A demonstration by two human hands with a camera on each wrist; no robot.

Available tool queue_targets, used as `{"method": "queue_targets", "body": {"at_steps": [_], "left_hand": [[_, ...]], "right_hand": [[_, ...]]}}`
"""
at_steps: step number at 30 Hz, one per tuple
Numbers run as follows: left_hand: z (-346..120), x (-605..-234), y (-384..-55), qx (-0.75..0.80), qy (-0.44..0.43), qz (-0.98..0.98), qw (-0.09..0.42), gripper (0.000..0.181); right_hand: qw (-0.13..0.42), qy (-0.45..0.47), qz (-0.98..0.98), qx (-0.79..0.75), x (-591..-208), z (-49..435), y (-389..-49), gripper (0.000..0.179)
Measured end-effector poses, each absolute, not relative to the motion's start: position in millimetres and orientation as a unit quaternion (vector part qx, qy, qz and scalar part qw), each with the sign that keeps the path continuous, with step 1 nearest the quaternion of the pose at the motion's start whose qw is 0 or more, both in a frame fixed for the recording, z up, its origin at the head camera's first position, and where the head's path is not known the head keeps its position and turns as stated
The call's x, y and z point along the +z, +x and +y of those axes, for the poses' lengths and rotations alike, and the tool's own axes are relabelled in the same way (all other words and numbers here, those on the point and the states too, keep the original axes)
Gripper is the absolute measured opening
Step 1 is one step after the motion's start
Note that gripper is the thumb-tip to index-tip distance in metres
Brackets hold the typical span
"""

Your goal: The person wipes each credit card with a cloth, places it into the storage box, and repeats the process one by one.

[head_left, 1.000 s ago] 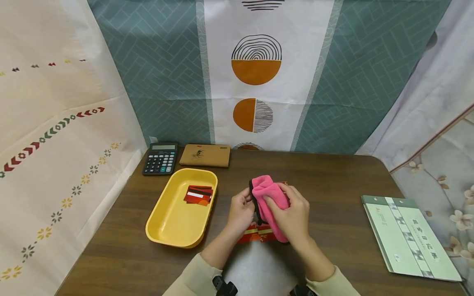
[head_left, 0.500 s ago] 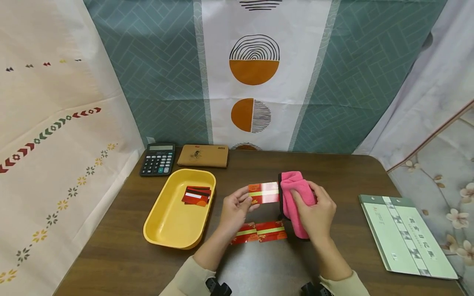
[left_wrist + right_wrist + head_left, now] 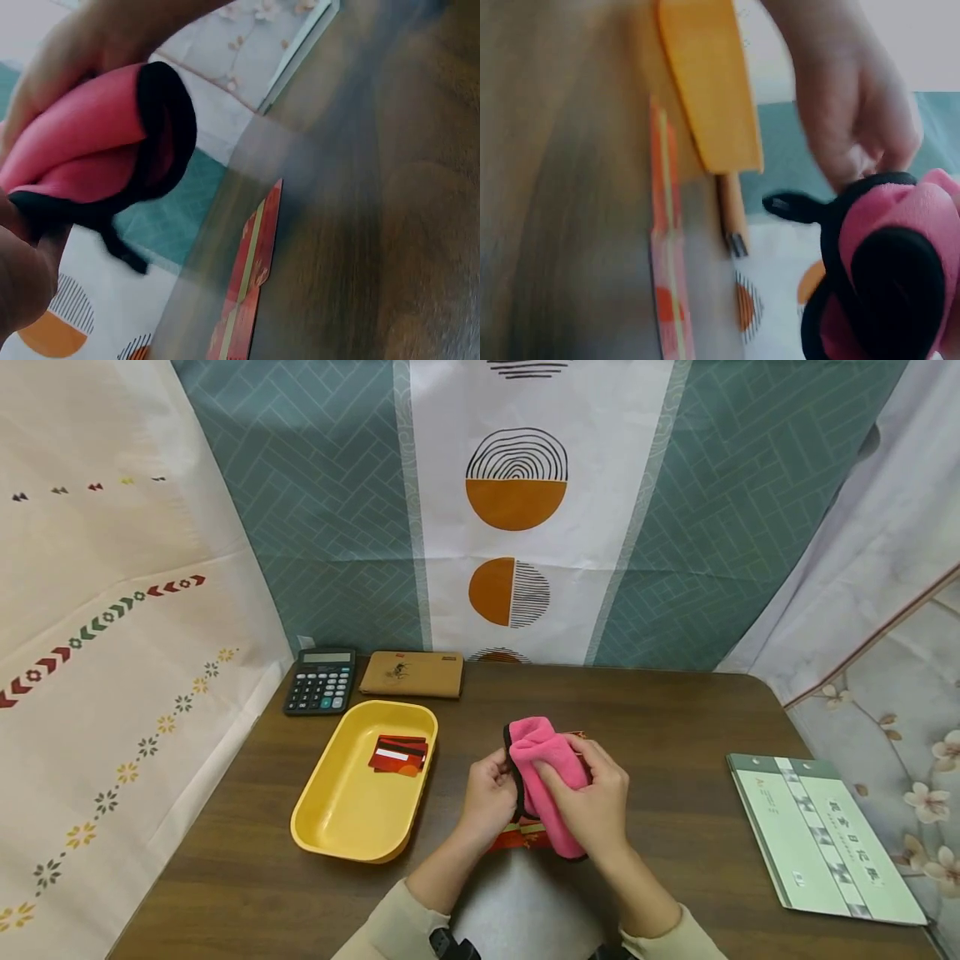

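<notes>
My right hand [image 3: 596, 793] grips a pink cloth [image 3: 543, 756] with black edging, folded over and held above the table. A short black loop hangs from the cloth in both wrist views. At the cloth's left edge, my left hand [image 3: 489, 793] has its fingers curled, pinching the end of a red card that the cloth mostly hides. Only a sliver of that card [image 3: 576, 734] shows beyond the cloth, near the right fingers. Beneath the hands, two red cards [image 3: 251, 262] with a yellow stripe lie on the table, partly covered in the head view.
To the left stands a yellow tray [image 3: 315, 822] holding several red and black cards [image 3: 397, 755]. Behind it are a calculator [image 3: 321, 682] and a brown wallet [image 3: 412, 674]. A pale green book [image 3: 825, 839] lies at the right edge of the table.
Half a second ago the cloth was farther right, with the left hand's card exposed. Now the cloth has slid left over the card to the left fingers, much as one second ago.
</notes>
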State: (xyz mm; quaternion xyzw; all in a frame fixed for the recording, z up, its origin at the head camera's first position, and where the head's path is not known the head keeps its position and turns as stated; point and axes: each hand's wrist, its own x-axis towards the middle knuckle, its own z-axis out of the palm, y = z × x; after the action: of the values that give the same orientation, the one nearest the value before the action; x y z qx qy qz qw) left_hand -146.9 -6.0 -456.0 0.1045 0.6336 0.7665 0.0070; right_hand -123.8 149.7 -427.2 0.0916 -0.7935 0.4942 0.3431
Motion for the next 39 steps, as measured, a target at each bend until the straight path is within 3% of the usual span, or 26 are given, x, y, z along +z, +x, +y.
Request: {"method": "queue_targets", "body": {"at_steps": [5, 10, 16, 19, 26, 29, 39], "left_hand": [[-8, -452, -145, 0.770, 0.088, 0.631, 0.007, 0.033], [-16, -449, -148, 0.780, 0.082, 0.620, 0.013, 0.039], [-23, -451, -152, 0.767, 0.076, 0.638, 0.009, 0.040], [-26, -451, -151, 0.732, 0.078, 0.676, -0.009, 0.032], [-28, -453, -151, 0.693, 0.087, 0.714, -0.052, 0.034], [-28, -456, -153, 0.706, 0.087, 0.701, -0.044, 0.022], [-26, -464, -157, 0.749, 0.027, 0.662, 0.020, 0.023]], "right_hand": [[0.409, 0.077, -0.811, 0.411, -436, 151, -130, 0.044], [0.420, 0.032, -0.809, 0.411, -436, 176, -137, 0.039], [0.412, -0.037, -0.802, 0.432, -439, 202, -141, 0.039], [0.399, -0.053, -0.798, 0.448, -440, 207, -140, 0.040], [0.370, -0.066, -0.793, 0.480, -439, 206, -136, 0.041], [0.365, -0.053, -0.787, 0.494, -437, 202, -134, 0.039], [0.386, 0.030, -0.742, 0.548, -402, 168, -111, 0.035]]}}
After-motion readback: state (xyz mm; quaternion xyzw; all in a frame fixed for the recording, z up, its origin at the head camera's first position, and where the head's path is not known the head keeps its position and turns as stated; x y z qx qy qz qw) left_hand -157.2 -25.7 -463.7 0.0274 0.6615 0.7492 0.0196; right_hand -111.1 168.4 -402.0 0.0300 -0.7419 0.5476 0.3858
